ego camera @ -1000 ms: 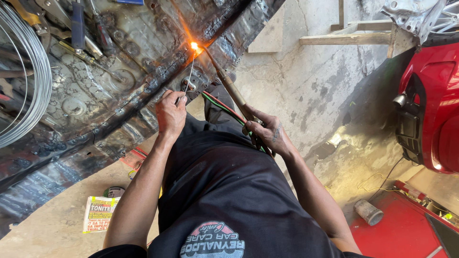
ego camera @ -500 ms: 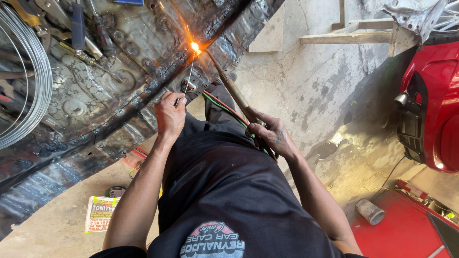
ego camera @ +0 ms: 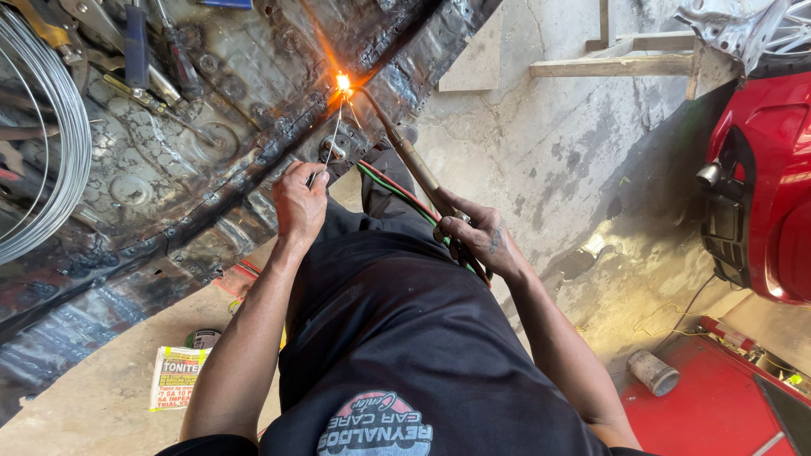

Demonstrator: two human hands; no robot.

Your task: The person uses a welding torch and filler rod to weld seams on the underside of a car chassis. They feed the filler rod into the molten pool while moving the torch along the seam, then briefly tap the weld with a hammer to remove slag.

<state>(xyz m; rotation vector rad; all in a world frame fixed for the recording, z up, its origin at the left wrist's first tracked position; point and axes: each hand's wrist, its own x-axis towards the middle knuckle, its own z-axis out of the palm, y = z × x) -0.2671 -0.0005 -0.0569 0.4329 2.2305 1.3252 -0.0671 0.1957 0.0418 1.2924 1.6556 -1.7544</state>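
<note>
My right hand (ego camera: 481,236) grips a brass gas torch (ego camera: 411,160) whose tip burns with a bright orange flame (ego camera: 343,82) against a dark, scorched sheet-metal panel (ego camera: 211,143). My left hand (ego camera: 298,201) pinches a thin filler rod (ego camera: 331,139) whose upper end meets the flame. Red and green hoses (ego camera: 397,190) run back from the torch across my dark trousers. Both forearms are bare and reach forward over my black shirt.
A coil of wire (ego camera: 42,160) and several hand tools (ego camera: 148,59) lie on the panel at upper left. A folded newspaper (ego camera: 177,377) lies on the concrete floor. A red car body (ego camera: 769,194) stands at right, with a small can (ego camera: 653,372) on a red sheet.
The flame and rod tip sit at nearly the same spot on the panel. Both hands hold their grip with only slight shifts.
</note>
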